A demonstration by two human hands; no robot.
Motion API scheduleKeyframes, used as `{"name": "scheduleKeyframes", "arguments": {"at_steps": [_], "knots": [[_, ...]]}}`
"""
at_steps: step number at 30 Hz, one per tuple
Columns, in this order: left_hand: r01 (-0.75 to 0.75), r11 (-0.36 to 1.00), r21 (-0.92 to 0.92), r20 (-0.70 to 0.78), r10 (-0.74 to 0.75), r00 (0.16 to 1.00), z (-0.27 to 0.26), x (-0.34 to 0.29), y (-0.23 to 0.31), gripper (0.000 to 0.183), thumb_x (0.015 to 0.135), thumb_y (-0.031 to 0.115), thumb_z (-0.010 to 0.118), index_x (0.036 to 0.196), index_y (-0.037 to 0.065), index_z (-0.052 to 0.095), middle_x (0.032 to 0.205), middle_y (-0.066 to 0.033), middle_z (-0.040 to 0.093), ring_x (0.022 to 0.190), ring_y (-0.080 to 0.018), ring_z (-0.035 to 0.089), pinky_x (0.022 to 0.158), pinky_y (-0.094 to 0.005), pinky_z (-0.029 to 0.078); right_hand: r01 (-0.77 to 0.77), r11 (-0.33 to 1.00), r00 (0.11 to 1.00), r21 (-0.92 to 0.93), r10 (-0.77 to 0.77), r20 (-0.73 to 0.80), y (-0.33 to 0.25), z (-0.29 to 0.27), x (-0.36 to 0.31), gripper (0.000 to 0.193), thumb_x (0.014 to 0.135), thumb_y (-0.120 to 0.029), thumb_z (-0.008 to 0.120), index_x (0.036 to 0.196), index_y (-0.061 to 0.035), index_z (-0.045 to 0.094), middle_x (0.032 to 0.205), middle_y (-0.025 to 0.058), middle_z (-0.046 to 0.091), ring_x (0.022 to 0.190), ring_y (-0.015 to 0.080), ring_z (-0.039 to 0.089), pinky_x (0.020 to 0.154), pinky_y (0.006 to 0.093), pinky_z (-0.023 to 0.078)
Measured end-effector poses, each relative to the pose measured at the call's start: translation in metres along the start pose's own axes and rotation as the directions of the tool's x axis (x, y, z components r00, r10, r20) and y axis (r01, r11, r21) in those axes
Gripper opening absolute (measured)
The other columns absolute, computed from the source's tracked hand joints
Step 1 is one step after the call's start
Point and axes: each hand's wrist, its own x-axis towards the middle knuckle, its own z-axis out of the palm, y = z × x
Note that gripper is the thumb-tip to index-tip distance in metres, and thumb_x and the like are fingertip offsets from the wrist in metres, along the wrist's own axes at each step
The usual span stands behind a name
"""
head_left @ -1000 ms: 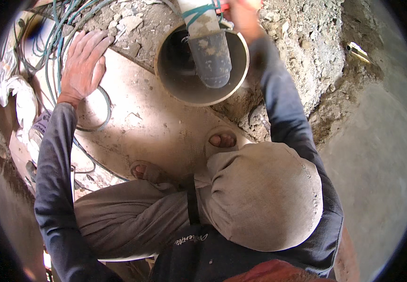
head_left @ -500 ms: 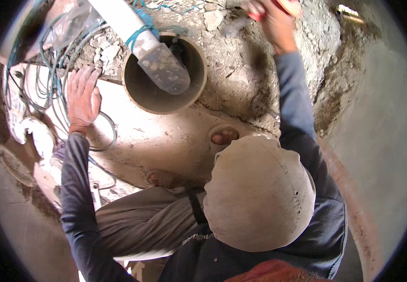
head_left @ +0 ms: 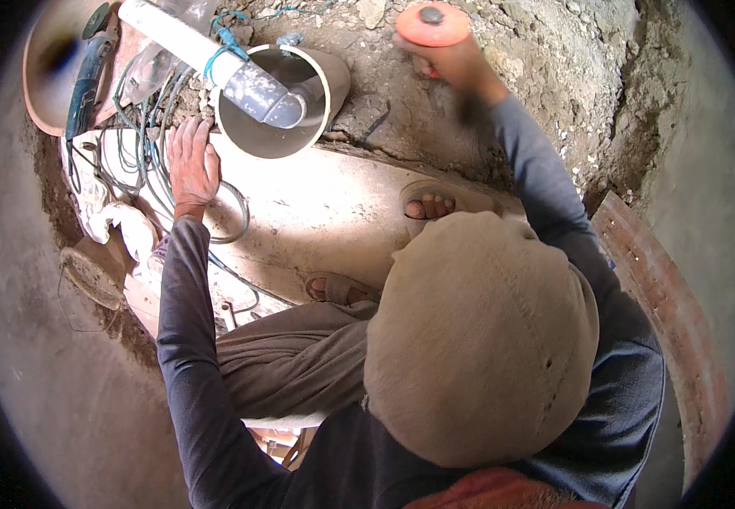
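Right grip was clenched on orange-guarded tool, wide pipe to its left; left hand, spread flat, was best placed clear.

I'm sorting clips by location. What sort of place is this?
Probably a building or repair site: broken, rubbly ground, a white pipe with a grey elbow at the mouth of a wider tube, and a power tool at upper left.

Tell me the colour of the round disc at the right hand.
The disc is orange; the head view shows it best.
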Motion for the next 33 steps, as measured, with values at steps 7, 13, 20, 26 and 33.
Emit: {"name": "scheduleKeyframes", "arguments": {"at_steps": [7, 13, 20, 26, 33], "knots": [[-0.008, 1.0, -0.004, -0.041, 0.008, 0.999, -0.005, 0.002, 0.001, 0.044, 0.1, 0.022, 0.043, 0.138, 0.004, 0.055, 0.144, -0.0181, 0.054, 0.138, -0.0367, 0.046, 0.123, -0.0546, 0.025, 0.034, 0.906, 0.976, 0.422, 0.062, -0.211, 0.048, 0.045, 0.093, 0.015, 0.102, -0.014, 0.062, 0.095, -0.0027, 0.069, 0.09, 0.0077, 0.07, 0.075, 0.0122, 0.065, 0.061, 0.0282, 0.051], [0.018, 1.0, -0.016, -0.045, -0.019, 0.999, -0.003, -0.002, 0.002, 0.045, 0.101, 0.023, 0.043, 0.141, 0.005, 0.054, 0.144, -0.0171, 0.054, 0.139, -0.0358, 0.045, 0.123, -0.0524, 0.025, 0.145, 0.953, 0.989, 0.265, -0.143, -0.03, 0.09, 0.058, 0.061, 0.01, 0.1, -0.013, 0.065, 0.093, -0.0073, 0.067, 0.089, 0.0047, 0.067, 0.08, 0.0123, 0.063, 0.071, 0.0292, 0.05], [-0.039, 0.999, 0.012, -0.122, 0.041, 0.992, 0.0, -0.005, -0.008, 0.044, 0.103, 0.022, 0.046, 0.142, 0.005, 0.053, 0.145, -0.0174, 0.053, 0.138, -0.036, 0.045, 0.123, -0.0509, 0.026, -0.104, 0.984, 0.958, 0.144, 0.138, -0.252, -0.006, 0.011, -0.06, 0.011, 0.097, -0.002, 0.07, 0.091, -0.0045, 0.06, 0.066, -0.0004, 0.053, 0.053, 0.0093, 0.05, 0.052, 0.0277, 0.046], [0.066, 0.993, -0.103, -0.065, -0.073, 0.995, -0.016, -0.002, 0.006, 0.044, 0.091, 0.021, 0.062, 0.131, 0.005, 0.058, 0.138, -0.0206, 0.054, 0.135, -0.0386, 0.047, 0.117, -0.0534, 0.033, 0.146, 0.987, 0.979, -0.062, -0.153, -0.133, -0.028, -0.028, -0.091, 0.02, 0.101, -0.008, 0.067, 0.086, -0.0077, 0.053, 0.069, -0.0007, 0.05, 0.061, 0.0096, 0.05, 0.057, 0.0281, 0.042], [0.073, 0.958, -0.278, -0.05, -0.09, 0.995, 0.003, 0.029, 0.027, 0.024, 0.093, 0.024, 0.059, 0.107, 0.006, 0.066, 0.116, -0.019, 0.066, 0.112, -0.0383, 0.061, 0.095, -0.0473, 0.048, -0.004, 0.988, 0.979, -0.152, -0.028, -0.204, -0.043, 0.009, -0.064, 0.024, 0.098, -0.024, 0.07, 0.113, -0.0059, 0.064, 0.088, 0.0016, 0.065, 0.076, 0.0109, 0.061, 0.066, 0.0267, 0.05]]}}
